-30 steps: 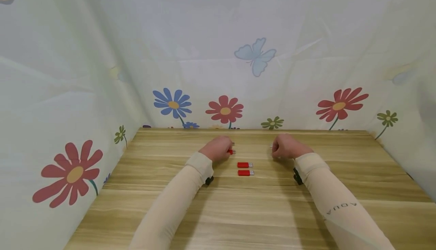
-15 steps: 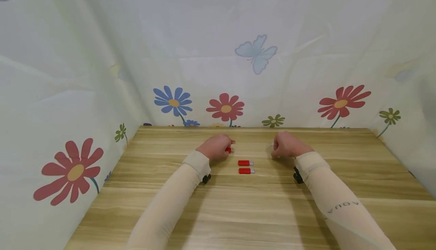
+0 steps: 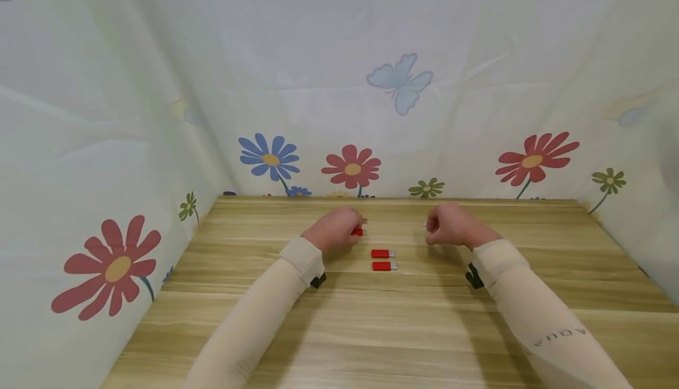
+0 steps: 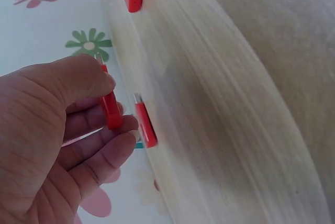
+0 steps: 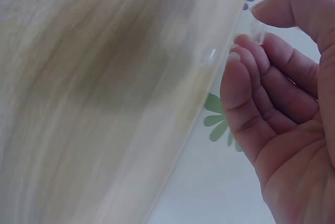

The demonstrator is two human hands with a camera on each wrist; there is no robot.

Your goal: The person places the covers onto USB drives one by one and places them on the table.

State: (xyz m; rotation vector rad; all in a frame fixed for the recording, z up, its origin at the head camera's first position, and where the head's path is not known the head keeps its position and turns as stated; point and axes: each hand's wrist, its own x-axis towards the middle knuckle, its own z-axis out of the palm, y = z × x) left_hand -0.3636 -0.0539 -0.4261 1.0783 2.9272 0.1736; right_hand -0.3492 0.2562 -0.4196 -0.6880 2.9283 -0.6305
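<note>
My left hand [image 3: 335, 228] pinches a red USB stick [image 4: 110, 106] between thumb and fingers, its metal plug pointing away from the palm. Beneath that hand, a second red USB stick [image 4: 146, 124] lies on the table. Two more red USB sticks [image 3: 380, 253] lie side by side between the hands, nearer the person, plugs to the right. My right hand [image 3: 453, 225] holds a small clear piece, perhaps a cap [image 5: 258, 31], between thumb and index finger, just above the table. Another small clear piece [image 5: 209, 57] lies on the table close to its fingertips.
The wood-grain table [image 3: 350, 330] runs back to a white curtain [image 3: 297, 82] printed with flowers and a butterfly. The curtain also encloses the left and right sides. Dark wrist devices [image 3: 474, 276] hang under both cuffs.
The right hand and forearm have shifted slightly to the right. The left forearm has drifted a little left, with the red USB stick still held. The sticks between the hands keep their place.
</note>
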